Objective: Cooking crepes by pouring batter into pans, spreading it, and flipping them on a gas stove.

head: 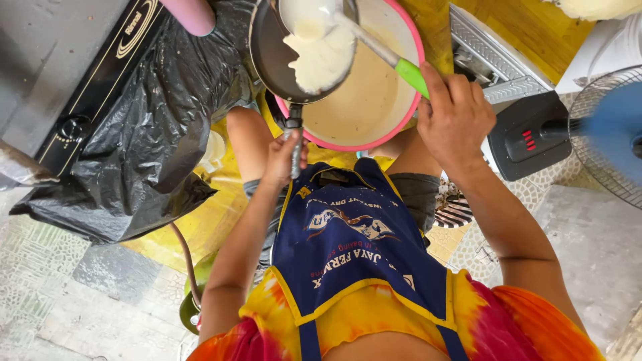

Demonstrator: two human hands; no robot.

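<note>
Tilting above a pink-rimmed bowl of pale batter, a small dark frying pan carries a thick blob of that batter on its right half. The pan's long axis runs from the round dish at the top of the view down along its metal handle toward the person's body, so the handle points at the apron. The left hand is wrapped shut around the lower end of that handle. Over the pan a ladle hangs with batter in its cup; its shaft slants down to the right, ending in a green grip clamped in the right hand.

Left of the pan lies a crumpled black plastic bag, draped against a black gas stove on a grey top. A yellow sheet covers the ground beneath the bowl. To the right stand a grey metal box, a blue fan on a black base, and beyond them patterned floor tiles and a concrete slab.
</note>
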